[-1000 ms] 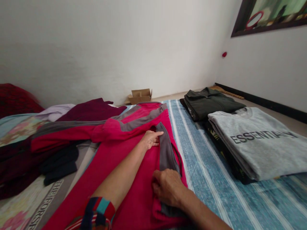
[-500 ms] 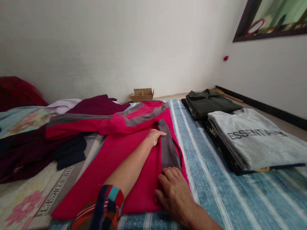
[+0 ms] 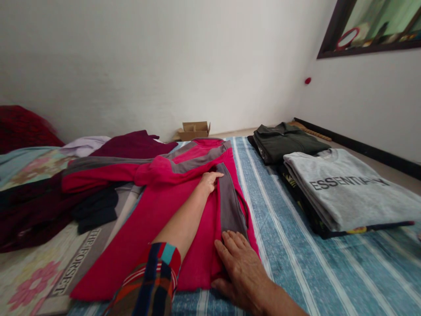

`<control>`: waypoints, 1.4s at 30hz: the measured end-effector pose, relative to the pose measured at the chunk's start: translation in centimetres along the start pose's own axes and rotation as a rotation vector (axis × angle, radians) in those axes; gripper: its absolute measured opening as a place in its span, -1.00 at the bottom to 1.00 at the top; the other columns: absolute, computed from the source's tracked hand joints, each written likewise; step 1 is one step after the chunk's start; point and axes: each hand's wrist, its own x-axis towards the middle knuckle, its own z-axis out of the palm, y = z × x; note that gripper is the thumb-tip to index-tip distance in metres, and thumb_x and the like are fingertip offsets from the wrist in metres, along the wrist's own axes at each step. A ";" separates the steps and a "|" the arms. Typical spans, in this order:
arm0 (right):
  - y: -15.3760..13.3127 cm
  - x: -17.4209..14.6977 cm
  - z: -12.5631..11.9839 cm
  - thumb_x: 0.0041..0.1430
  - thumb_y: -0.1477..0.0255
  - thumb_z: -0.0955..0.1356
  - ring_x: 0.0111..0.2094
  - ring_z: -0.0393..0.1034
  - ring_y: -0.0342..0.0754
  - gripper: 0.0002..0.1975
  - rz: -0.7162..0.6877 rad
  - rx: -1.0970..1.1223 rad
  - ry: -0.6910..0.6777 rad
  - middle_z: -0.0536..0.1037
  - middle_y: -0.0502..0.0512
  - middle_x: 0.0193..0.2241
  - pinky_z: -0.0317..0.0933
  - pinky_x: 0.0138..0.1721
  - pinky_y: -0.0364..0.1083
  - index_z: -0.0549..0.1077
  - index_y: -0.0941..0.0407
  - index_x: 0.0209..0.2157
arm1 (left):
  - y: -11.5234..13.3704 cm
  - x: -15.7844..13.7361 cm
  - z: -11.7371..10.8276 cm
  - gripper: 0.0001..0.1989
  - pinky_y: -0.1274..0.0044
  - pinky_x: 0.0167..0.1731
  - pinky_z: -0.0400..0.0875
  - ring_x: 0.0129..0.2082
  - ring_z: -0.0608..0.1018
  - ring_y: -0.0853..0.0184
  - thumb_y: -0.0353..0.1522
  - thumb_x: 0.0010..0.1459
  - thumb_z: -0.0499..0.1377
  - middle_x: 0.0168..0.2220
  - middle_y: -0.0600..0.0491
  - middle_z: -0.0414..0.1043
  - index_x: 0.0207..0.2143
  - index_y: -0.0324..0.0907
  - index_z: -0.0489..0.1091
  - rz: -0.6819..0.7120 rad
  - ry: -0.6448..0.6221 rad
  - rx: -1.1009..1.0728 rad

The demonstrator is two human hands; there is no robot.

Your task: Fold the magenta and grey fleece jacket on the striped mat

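A magenta jacket with grey panels (image 3: 197, 210) lies spread out before me, one sleeve stretched to the left. Its other sleeve, with a grey stripe (image 3: 229, 197), is laid down along the right side of the body. Near the upper part of that sleeve rests my left hand (image 3: 210, 181), one finger stretched to the right across the grey stripe; its other fingers are mostly hidden. Lower down, my right hand (image 3: 241, 263) lies flat over the sleeve's end by the hem, fingers extended, covering the cuff.
To the right, a folded grey shirt (image 3: 348, 188) tops a stack, with a folded dark green garment (image 3: 286, 142) behind it. Loose maroon and dark clothes (image 3: 39, 206) lie at left. A small cardboard box (image 3: 194, 131) stands by the wall. Below is a blue striped sheet (image 3: 279, 228).
My left hand has slid slightly up and to the left along the sleeve. My right hand stays at the sleeve's lower end, almost unmoved. The jacket lies nearly the same.
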 end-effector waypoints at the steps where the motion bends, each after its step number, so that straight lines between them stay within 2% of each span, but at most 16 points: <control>1: 0.0 0.0 0.0 0.11 0.08 0.29 0.25 -0.11 0.23 -0.27 -0.001 0.005 0.004 0.07 0.33 0.24 -0.23 0.24 0.18 0.14 0.18 0.21 | 0.2 0.3 0.2 -0.80 0.45 -0.54 0.44 -0.60 0.50 0.27 -0.55 -0.37 0.30 -0.67 0.05 0.40 -0.63 -0.23 0.33 0.002 0.005 0.002; 7: 0.0 -0.1 -0.1 0.10 0.08 0.30 0.25 -0.10 0.20 -0.32 0.009 0.033 0.024 0.09 0.32 0.24 -0.24 0.24 0.16 0.21 0.14 0.18 | 0.1 1.4 0.9 -0.76 0.49 -0.52 0.42 -0.59 0.50 0.31 -0.61 -0.41 0.22 -0.71 0.19 0.33 -0.63 -0.20 0.28 0.134 0.077 0.027; 10: 0.0 0.0 -0.2 0.11 0.08 0.29 0.25 -0.10 0.19 -0.33 -0.008 0.047 0.018 0.10 0.31 0.23 -0.23 0.24 0.16 0.20 0.13 0.18 | 0.2 1.7 0.6 -0.76 0.47 -0.49 0.44 -0.57 0.51 0.31 -0.59 -0.39 0.22 -0.67 0.19 0.36 -0.58 -0.19 0.28 0.165 0.070 0.021; 15: -0.1 -0.1 -0.4 0.11 0.09 0.30 0.25 -0.09 0.21 -0.34 -0.003 0.049 0.026 0.11 0.32 0.22 -0.24 0.24 0.16 0.21 0.14 0.17 | 0.9 2.6 0.7 -0.75 0.45 -0.49 0.43 -0.57 0.51 0.28 -0.61 -0.41 0.22 -0.64 0.14 0.40 -0.58 -0.21 0.31 0.173 0.063 0.070; 21: -0.2 -0.2 -0.7 0.12 0.09 0.29 0.24 -0.08 0.21 -0.34 -0.001 0.047 0.031 0.11 0.33 0.22 -0.23 0.24 0.15 0.20 0.14 0.18 | 1.0 3.3 1.0 -0.74 0.50 -0.52 0.41 -0.56 0.50 0.31 -0.61 -0.40 0.23 -0.66 0.18 0.34 -0.62 -0.20 0.25 0.180 0.141 0.110; 34: 0.0 -0.2 -0.4 0.12 0.09 0.29 0.24 -0.08 0.23 -0.32 -0.020 0.017 0.034 0.09 0.34 0.23 -0.23 0.24 0.17 0.18 0.16 0.19 | 1.2 4.0 1.0 -0.72 0.45 -0.49 0.43 -0.53 0.52 0.26 -0.60 -0.41 0.27 -0.62 0.13 0.40 -0.62 -0.20 0.25 0.177 0.069 0.090; 38: -0.2 -0.2 -0.3 0.14 0.10 0.28 0.24 -0.08 0.23 -0.34 -0.007 0.023 0.042 0.10 0.35 0.23 -0.21 0.23 0.18 0.19 0.16 0.18 | 0.9 4.3 0.7 -0.66 0.51 -0.51 0.40 -0.56 0.49 0.32 -0.63 -0.46 0.28 -0.65 0.19 0.33 -0.64 -0.19 0.20 0.194 0.102 0.144; 42: -0.1 0.0 -0.1 0.13 0.11 0.29 0.24 -0.07 0.24 -0.34 -0.008 0.019 0.045 0.11 0.36 0.22 -0.20 0.23 0.19 0.20 0.18 0.17 | 0.6 4.4 0.6 -0.68 0.53 -0.51 0.40 -0.58 0.48 0.35 -0.60 -0.39 0.28 -0.64 0.21 0.32 -0.61 -0.19 0.20 0.205 0.103 0.162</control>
